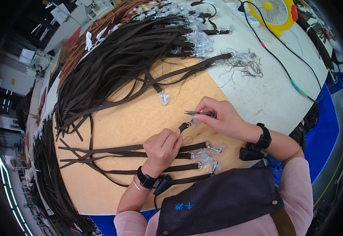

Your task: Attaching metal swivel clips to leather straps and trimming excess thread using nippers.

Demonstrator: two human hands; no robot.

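Observation:
My left hand [161,147] is closed on a dark brown strap [184,126], gripping it just short of its metal-fitted end. A small pair of dark, pointed thread snips [195,113] sits in my right hand [222,118], with the tips toward the left, just above that end. Whether the blades are apart is too small to tell. Below my hands, several similar straps [185,168] lie side by side, their metal hooks wrapped in clear plastic [209,159]. Another strap [159,88] with a plastic-wrapped end lies farther back on the tan board [120,122].
A large heap of dark straps [128,55] covers the far left, with reddish-brown straps [75,57] behind it. Tangled loose threads [244,67] lie on the white tabletop. A yellow fan [274,15] and black cable [283,57] are at far right, beyond a blue bin [329,122].

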